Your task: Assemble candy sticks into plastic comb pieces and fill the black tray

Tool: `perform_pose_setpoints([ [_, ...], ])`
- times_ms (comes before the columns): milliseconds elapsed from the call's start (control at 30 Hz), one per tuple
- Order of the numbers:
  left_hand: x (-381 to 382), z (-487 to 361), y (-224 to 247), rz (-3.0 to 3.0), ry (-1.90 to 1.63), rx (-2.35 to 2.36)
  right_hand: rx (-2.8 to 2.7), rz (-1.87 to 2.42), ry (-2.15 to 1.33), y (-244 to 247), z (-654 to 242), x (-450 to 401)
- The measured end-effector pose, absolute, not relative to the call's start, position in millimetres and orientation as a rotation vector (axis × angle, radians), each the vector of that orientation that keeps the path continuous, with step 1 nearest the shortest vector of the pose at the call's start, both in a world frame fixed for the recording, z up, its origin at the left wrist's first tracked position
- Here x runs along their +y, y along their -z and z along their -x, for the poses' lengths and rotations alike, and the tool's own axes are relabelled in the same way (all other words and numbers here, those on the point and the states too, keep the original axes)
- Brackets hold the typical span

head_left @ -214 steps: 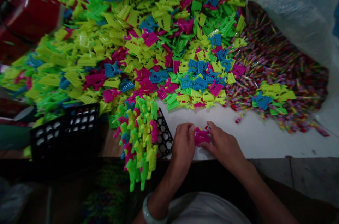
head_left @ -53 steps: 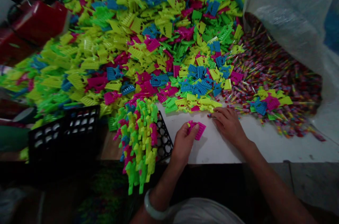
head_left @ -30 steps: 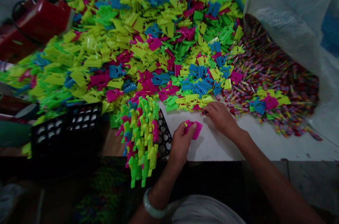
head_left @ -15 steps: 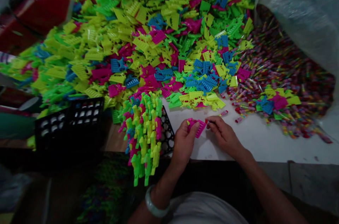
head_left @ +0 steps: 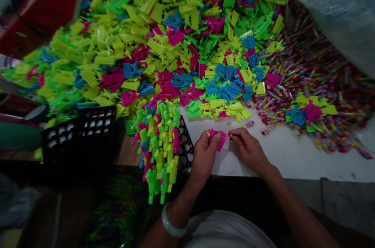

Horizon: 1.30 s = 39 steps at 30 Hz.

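Observation:
Between the thumb and fingers of my left hand is a pink plastic piece with a slatted, comb-like end pointing right. My right hand pinches a small tube with a red end, just right of the pink piece; a narrow gap seems to part them. Left of my hands, many green, yellow, pink and blue plastic pieces stand upright in rows in a black tray with round holes. Another small tube lies on the white tabletop beyond my right hand.
A large heap of coloured plastic pieces covers the back. At right, a pile of small wrapped tubes spills from a clear plastic bag, with a few coloured pieces on it. Black trays and a red machine are at left.
The view has shifted slightly. Both hands keep nearly the same place and hold, with the pink piece and the small tube still close together.

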<state>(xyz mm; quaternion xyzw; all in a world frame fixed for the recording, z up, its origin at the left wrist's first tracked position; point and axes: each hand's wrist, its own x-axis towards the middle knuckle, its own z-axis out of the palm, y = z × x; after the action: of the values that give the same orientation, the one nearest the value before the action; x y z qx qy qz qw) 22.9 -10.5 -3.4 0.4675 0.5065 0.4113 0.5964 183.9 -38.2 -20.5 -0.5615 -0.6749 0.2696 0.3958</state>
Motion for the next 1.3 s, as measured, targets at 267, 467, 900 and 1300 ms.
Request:
perform_pose_setpoints([
  [267,-12,-26,3,-1.095,-0.955,1.189,-1.678,1.433,-0.674,20,-183,-39],
  [467,-14,-31,6,-1.085,-0.984,1.244,-1.782,1.313,-0.449,25,-181,-40],
  [900,-18,-29,1,-0.997,-1.009,1.209,-1.711,1.323,-0.592,24,-175,-50],
  [1300,-24,-38,-3,-0.872,-1.025,1.165,-1.897,1.453,-0.593,8,-179,-53],
])
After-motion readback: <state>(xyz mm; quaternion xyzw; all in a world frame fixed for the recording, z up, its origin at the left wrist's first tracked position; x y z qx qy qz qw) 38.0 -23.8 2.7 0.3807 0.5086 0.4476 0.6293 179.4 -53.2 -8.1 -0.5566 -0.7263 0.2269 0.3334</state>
